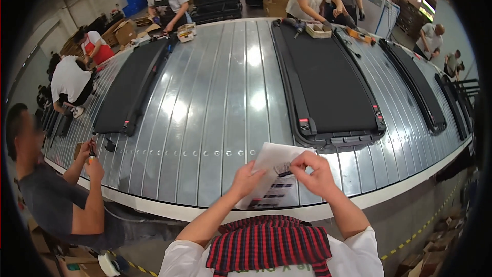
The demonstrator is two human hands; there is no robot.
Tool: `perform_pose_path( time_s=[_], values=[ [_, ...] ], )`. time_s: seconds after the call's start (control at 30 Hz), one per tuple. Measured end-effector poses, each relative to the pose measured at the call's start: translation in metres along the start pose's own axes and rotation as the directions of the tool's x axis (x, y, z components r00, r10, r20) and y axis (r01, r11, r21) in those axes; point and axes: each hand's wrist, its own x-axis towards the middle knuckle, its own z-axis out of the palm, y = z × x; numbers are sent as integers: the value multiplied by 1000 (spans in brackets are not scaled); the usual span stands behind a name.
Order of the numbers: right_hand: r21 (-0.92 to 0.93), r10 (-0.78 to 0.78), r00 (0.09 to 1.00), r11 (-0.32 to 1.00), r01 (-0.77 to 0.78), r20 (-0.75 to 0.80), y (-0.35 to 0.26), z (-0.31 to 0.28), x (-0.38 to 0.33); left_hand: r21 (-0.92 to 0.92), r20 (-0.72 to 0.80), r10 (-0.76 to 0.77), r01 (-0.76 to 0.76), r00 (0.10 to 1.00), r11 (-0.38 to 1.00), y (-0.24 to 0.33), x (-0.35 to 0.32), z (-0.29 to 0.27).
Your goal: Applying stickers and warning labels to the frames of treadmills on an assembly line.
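Observation:
My left hand (247, 179) grips the left edge of a white sheet (284, 153) of labels, held over the near edge of the metal table. Rows of small dark printed stickers (274, 193) run down its lower part. My right hand (313, 173) is closed in a pinch over the sheet's right side. At its fingertips is a small dark sticker (283, 168); whether it is fully off the sheet I cannot tell. Beyond the sheet, a long black treadmill-like unit (328, 72) with a flat belt and dark frame lies on the table, apart from both hands.
More black units (130, 87) lie left and right (415, 84) on the slatted metal table (215, 97). A co-worker (56, 195) at the near left holds a screwdriver-like tool (92, 154). Other people work along the far side, near a parts bin (319, 31) and a drill (299, 28).

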Motion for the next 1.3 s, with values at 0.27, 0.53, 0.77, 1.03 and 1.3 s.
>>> perform_pose_path(
  time_s=[0.27, 0.53, 0.77, 1.03, 1.3],
  values=[
    [223, 382, 917, 909, -352, -111, 63, -92, 2, 255, 290, -105, 29, 951, 967, 4, 32, 38],
    [395, 650, 760, 697, -598, 4, 155, -152, 50, 565, 416, -30, -233, 909, 792, 13, 63, 82],
    [414, 748, 655, 564, -714, 110, 241, -124, 111, 725, 505, 64, -463, 861, 510, -4, 129, 89],
    [355, 855, 475, 385, -852, 211, 280, -97, 159, 683, 481, 227, -525, 847, 508, -26, 180, 91],
    [335, 888, 412, 332, -882, 204, 287, -90, 160, 661, 477, 254, -535, 841, 526, -38, 195, 92]
  ],
)
